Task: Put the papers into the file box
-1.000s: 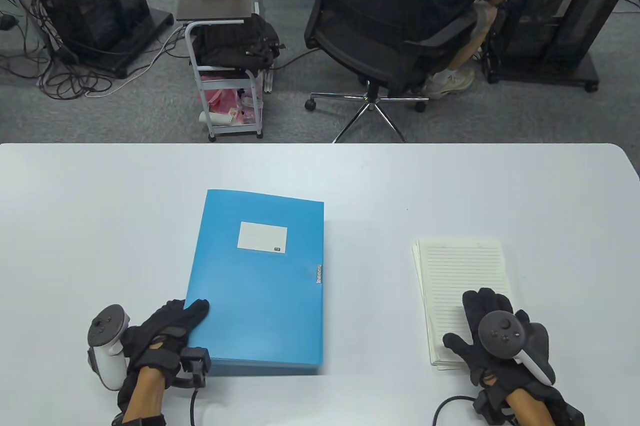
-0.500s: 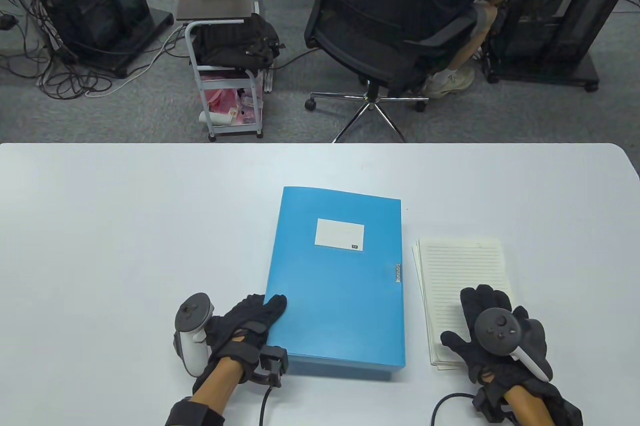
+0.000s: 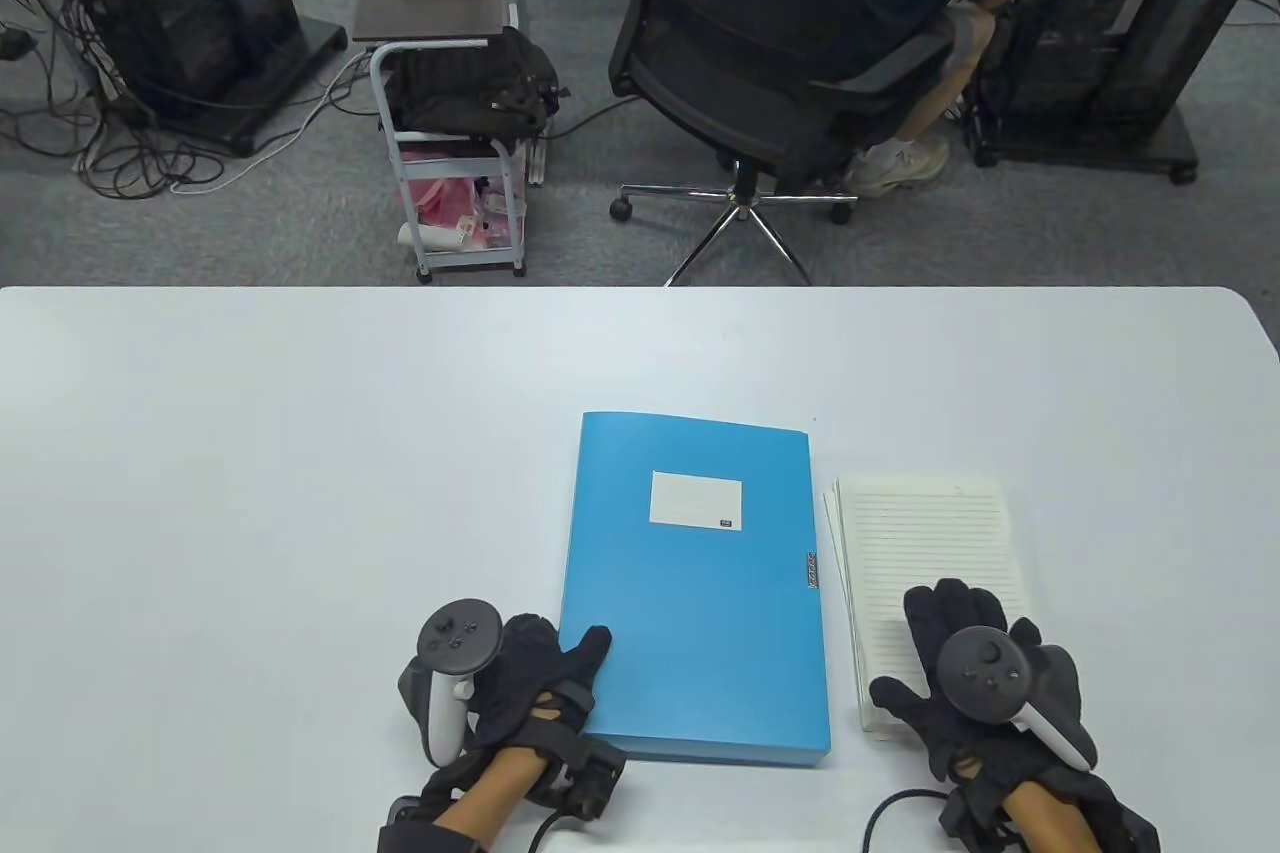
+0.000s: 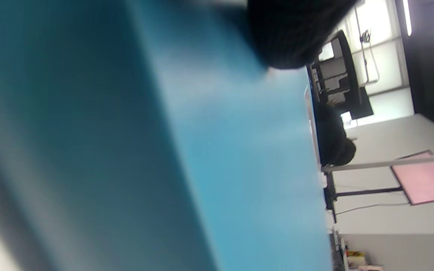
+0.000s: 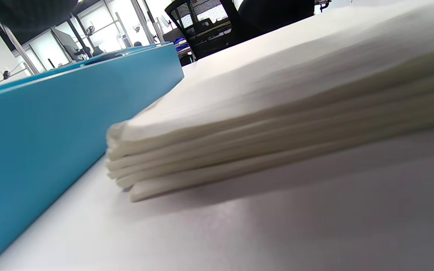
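Note:
A closed blue file box (image 3: 700, 593) with a white label lies flat on the white table (image 3: 250, 453), right beside a stack of lined papers (image 3: 925, 533). My left hand (image 3: 545, 678) holds the box's near-left corner, thumb on the lid. My right hand (image 3: 975, 683) rests flat on the near part of the papers, fingers spread. In the left wrist view the blue box (image 4: 220, 169) fills the frame under a gloved finger (image 4: 292, 34). In the right wrist view the paper stack (image 5: 277, 124) lies next to the box's side (image 5: 51, 124).
The table's far edge (image 3: 640, 289) runs across the middle of the table view. Beyond it stand an office chair (image 3: 760, 63) with a seated person, a small cart (image 3: 455, 93) and black equipment racks (image 3: 170, 3).
My left hand has slid the file box to the right across the table until it sits beside the papers, then a little nearer. My right hand has stayed on the papers.

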{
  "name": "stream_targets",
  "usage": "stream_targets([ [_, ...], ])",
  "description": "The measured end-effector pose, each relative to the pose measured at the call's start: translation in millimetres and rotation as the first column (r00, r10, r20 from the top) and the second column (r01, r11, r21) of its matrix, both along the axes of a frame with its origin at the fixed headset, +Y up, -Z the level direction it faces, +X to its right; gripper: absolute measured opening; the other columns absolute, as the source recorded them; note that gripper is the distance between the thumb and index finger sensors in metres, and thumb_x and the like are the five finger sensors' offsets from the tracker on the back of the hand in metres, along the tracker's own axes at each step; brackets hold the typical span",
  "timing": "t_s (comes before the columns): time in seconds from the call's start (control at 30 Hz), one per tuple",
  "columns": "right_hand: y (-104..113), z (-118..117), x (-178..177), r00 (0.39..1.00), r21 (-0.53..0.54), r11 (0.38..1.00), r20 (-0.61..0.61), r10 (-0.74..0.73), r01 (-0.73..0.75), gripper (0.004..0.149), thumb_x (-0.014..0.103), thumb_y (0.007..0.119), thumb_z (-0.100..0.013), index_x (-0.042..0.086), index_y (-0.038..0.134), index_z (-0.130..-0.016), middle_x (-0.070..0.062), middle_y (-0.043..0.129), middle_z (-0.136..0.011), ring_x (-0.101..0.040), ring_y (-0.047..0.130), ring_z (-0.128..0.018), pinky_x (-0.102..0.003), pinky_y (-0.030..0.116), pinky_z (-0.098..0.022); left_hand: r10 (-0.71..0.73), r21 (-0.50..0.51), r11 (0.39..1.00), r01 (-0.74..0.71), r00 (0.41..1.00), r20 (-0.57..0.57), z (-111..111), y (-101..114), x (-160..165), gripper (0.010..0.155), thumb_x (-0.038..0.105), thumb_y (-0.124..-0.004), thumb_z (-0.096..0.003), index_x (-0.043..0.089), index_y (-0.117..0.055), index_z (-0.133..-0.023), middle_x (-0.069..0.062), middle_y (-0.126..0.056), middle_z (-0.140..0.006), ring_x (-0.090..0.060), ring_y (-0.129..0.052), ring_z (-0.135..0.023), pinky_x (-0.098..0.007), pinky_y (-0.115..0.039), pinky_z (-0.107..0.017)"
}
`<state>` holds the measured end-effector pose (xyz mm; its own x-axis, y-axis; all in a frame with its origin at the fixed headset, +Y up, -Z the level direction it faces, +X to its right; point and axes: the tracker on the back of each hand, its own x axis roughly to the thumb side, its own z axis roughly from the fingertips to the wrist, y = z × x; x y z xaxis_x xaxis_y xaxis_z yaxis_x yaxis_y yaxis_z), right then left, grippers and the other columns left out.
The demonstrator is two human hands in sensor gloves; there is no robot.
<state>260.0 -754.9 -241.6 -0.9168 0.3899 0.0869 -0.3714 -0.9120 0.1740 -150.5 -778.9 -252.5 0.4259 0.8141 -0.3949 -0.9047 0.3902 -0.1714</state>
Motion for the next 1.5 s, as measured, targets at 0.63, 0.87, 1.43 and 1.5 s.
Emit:
stream_targets([
  [0.63, -2, 6, -14, 0.997, 0.037, 0.998, -0.060, 0.053, -0.051, 0.087, 0.060, 0.059, -0.039, 0.023, 0.007, -0.098, -0.018, -0.005, -0.104, -0.048, 0.006, -0.097, -0.076, 0.008, -0.060, -0.555, 0.446, 0.822, 0.355, 0.676, 0.484, 22, 17, 61, 0.111, 0.078, -0.078, -0.0257, 0.034, -0.018, -0.108, -0.013, 0.001, -0.110, -0.043, 0.007, -0.101, -0.061, 0.001, -0.071],
  [0.87, -3, 6, -15, 0.995, 0.027, 0.998, -0.078, 0.058, -0.056, 0.086, 0.059, 0.059, -0.039, 0.023, 0.009, -0.098, -0.017, -0.004, -0.105, -0.048, 0.006, -0.097, -0.076, 0.008, -0.060, -0.618, 0.508, 0.767, 0.392, 0.663, 0.422, 22, 16, 61, 0.102, 0.070, -0.075, -0.0262, 0.029, -0.028, -0.108, -0.012, -0.015, -0.114, -0.039, -0.013, -0.108, -0.056, -0.010, -0.075],
  [1.43, 7, 36, -68, 0.942, 0.144, 0.990, -0.333, 0.049, 0.000, 0.065, 0.053, 0.054, -0.041, 0.028, 0.037, -0.099, 0.000, 0.030, -0.112, -0.027, 0.032, -0.107, -0.058, 0.028, -0.076, -0.535, 0.528, 0.789, 0.315, 0.775, 0.337, 24, 17, 53, 0.082, 0.058, -0.062, -0.0331, 0.023, -0.046, -0.105, -0.008, -0.035, -0.114, -0.034, -0.028, -0.108, -0.052, -0.019, -0.076],
  [1.5, -2, 37, -77, 0.928, 0.048, 0.998, -0.368, 0.065, -0.051, 0.064, 0.052, 0.054, -0.041, 0.029, 0.036, -0.098, 0.003, 0.025, -0.110, -0.025, 0.024, -0.106, -0.056, 0.024, -0.075, -0.549, 0.538, 0.778, 0.326, 0.768, 0.329, 24, 18, 54, 0.081, 0.058, -0.062, -0.0332, 0.023, -0.048, -0.105, -0.007, -0.038, -0.114, -0.034, -0.030, -0.108, -0.052, -0.021, -0.077],
])
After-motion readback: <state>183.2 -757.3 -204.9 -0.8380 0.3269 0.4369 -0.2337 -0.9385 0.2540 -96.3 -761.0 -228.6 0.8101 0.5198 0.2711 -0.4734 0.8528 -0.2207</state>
